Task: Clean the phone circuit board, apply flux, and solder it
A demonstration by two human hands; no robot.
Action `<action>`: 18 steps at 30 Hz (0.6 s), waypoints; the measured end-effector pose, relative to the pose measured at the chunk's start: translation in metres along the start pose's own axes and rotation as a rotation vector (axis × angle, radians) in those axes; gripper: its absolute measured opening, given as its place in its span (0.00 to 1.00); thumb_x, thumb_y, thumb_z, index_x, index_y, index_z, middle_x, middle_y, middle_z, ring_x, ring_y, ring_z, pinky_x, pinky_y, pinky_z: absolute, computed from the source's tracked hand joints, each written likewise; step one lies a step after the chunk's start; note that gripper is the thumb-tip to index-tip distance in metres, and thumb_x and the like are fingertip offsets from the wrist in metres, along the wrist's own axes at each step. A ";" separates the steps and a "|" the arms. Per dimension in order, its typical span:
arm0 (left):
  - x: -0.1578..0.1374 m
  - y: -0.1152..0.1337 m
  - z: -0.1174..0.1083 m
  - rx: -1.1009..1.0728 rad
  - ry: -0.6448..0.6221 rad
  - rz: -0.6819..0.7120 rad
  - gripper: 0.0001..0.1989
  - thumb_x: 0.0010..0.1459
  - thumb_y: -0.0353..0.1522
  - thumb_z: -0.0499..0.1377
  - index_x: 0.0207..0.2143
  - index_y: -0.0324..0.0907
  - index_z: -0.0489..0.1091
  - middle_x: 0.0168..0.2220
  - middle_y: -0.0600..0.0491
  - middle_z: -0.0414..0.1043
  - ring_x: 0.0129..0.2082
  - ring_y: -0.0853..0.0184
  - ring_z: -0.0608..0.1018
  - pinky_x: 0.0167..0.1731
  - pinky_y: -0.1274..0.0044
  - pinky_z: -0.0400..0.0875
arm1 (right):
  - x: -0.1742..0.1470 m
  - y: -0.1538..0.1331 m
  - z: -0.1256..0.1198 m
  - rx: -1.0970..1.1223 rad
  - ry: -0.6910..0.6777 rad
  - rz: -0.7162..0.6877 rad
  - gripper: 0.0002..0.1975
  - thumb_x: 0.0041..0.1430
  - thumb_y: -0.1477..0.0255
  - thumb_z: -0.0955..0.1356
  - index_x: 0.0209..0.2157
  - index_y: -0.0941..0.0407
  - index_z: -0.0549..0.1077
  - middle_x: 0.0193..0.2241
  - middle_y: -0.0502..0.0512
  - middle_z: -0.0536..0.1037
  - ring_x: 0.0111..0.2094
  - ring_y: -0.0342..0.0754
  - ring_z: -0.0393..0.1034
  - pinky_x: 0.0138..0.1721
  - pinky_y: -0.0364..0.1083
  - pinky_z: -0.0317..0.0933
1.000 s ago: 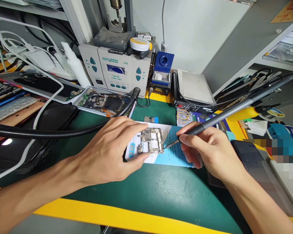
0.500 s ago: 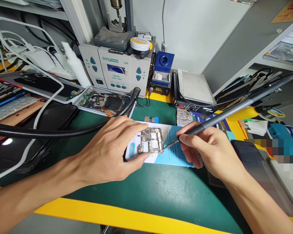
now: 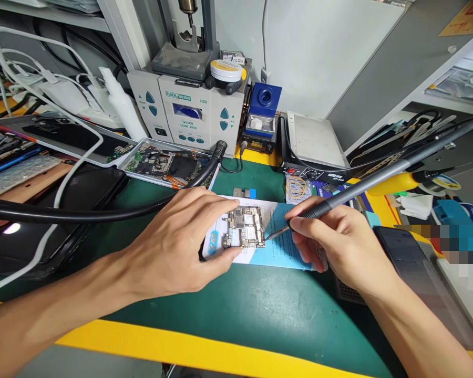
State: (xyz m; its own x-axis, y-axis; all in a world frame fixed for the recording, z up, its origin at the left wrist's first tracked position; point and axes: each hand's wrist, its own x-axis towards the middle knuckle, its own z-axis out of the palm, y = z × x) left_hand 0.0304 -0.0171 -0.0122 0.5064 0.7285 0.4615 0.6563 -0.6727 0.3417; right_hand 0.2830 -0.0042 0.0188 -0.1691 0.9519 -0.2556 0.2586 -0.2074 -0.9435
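Observation:
A small phone circuit board (image 3: 249,227) lies on a white and blue printed card or flat box (image 3: 278,252). My left hand (image 3: 181,236) is curved around its left side, thumb at the near edge and fingertips at the far edge. In a pen grip, my right hand (image 3: 335,236) is closed on a grey soldering iron (image 3: 350,191), its handle slanting up to the right. The fine tip meets or hovers just beside the board's right near corner; whether it touches I cannot tell.
Behind stand a hot-air station (image 3: 193,110), a small soldering station (image 3: 260,121) and a hot plate (image 3: 315,142). A thick black hose (image 3: 102,212) crosses at left, near a tray of boards (image 3: 169,165). A dark phone (image 3: 410,268) lies right on the green mat (image 3: 260,310).

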 end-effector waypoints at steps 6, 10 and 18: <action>0.001 -0.001 0.002 -0.011 0.011 0.003 0.24 0.59 0.33 0.64 0.56 0.35 0.67 0.52 0.42 0.74 0.54 0.55 0.74 0.58 0.63 0.67 | 0.000 0.001 -0.001 -0.006 -0.003 -0.006 0.07 0.60 0.67 0.71 0.34 0.55 0.73 0.14 0.44 0.70 0.12 0.40 0.61 0.10 0.37 0.54; 0.001 -0.001 0.002 -0.013 0.010 0.002 0.24 0.59 0.33 0.64 0.56 0.35 0.67 0.51 0.42 0.74 0.53 0.55 0.74 0.57 0.63 0.68 | 0.001 0.002 -0.001 -0.019 -0.012 -0.012 0.08 0.60 0.66 0.71 0.34 0.55 0.73 0.13 0.44 0.69 0.12 0.40 0.60 0.10 0.37 0.53; 0.000 0.000 0.001 -0.018 0.009 0.000 0.24 0.59 0.33 0.64 0.56 0.35 0.67 0.51 0.43 0.74 0.53 0.56 0.74 0.57 0.63 0.68 | 0.000 0.001 0.000 -0.012 0.017 -0.006 0.08 0.60 0.65 0.71 0.34 0.56 0.73 0.15 0.44 0.70 0.13 0.41 0.62 0.10 0.37 0.54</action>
State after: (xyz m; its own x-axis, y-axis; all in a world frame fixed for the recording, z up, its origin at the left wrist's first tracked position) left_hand 0.0309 -0.0171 -0.0130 0.5012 0.7274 0.4687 0.6460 -0.6749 0.3566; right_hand 0.2832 -0.0046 0.0183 -0.1543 0.9568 -0.2465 0.2692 -0.1994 -0.9422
